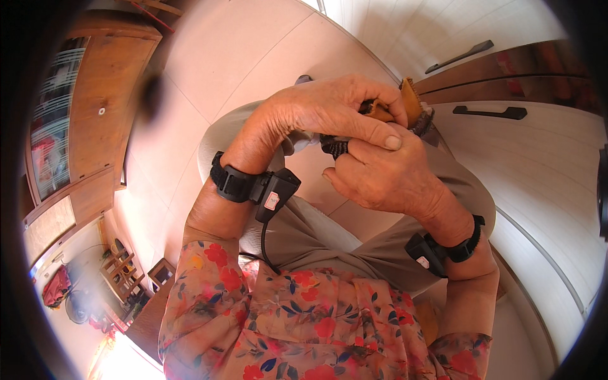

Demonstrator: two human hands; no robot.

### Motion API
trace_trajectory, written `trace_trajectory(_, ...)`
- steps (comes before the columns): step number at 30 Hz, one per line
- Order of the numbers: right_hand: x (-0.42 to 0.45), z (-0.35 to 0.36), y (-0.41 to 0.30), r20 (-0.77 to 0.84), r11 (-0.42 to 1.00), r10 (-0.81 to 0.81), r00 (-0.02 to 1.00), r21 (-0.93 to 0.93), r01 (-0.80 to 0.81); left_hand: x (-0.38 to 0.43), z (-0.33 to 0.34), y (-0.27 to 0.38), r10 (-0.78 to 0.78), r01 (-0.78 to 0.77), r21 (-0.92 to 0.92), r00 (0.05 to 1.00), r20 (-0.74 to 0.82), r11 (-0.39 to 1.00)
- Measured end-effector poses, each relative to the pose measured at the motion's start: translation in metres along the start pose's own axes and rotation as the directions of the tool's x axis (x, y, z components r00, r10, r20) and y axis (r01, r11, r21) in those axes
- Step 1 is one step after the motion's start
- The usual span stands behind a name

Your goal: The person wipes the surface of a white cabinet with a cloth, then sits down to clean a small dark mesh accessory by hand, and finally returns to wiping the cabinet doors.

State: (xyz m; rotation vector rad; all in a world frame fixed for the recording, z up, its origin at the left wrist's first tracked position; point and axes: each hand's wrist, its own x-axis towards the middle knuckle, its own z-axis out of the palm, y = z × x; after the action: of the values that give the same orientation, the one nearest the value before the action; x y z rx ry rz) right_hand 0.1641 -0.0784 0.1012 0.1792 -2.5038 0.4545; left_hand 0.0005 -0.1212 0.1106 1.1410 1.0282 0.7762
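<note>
Both hands meet over my knees, fingers touching. My left hand (342, 107) lies across the top, its thumb laid on the knuckles of the other hand and its fingers curled on a small fabric piece (412, 102), mustard-yellow with a dark, fringed or knitted edge. My right hand (387, 173) is below it, with bent fingers on a dark patterned part of what seems the same piece. The fingertips and much of the fabric are hidden by the hands. A black strap with a small box (279, 194) is round the left wrist, and a similar strapped box (425, 254) is on the right.
Pale cabinet fronts (532, 147) with black handles stand close at the right. A wooden cabinet (104, 104) with glass panes is at the left. Pinkish floor tiles (237, 47) stretch between them. Small wooden racks (121, 273) and other items stand at the lower left.
</note>
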Motion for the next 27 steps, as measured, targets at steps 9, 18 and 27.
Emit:
trace_trajectory(9, -0.0004, 0.0029, -0.0011, -0.005, 1.0, 0.017, 1.0, 0.014, -0.017, -0.0003, 0.0003, -0.0023, -0.014, 0.015, 0.036, 0.999, -0.028, 0.999)
trace_trajectory(18, -0.0018, 0.0047, -0.0014, 0.008, 1.0, 0.01, 1.0, 0.004, -0.01, 0.0006, 0.0, -0.0048, -0.018, 0.019, 0.056, 0.999, -0.028, 0.998)
trace_trajectory(27, -0.0002, 0.0037, -0.0026, 0.041, 1.0, 0.024, 0.999, 0.003, -0.024, -0.0001, -0.0007, -0.0049, -0.02, 0.022, 0.082, 0.999, -0.028, 0.996)
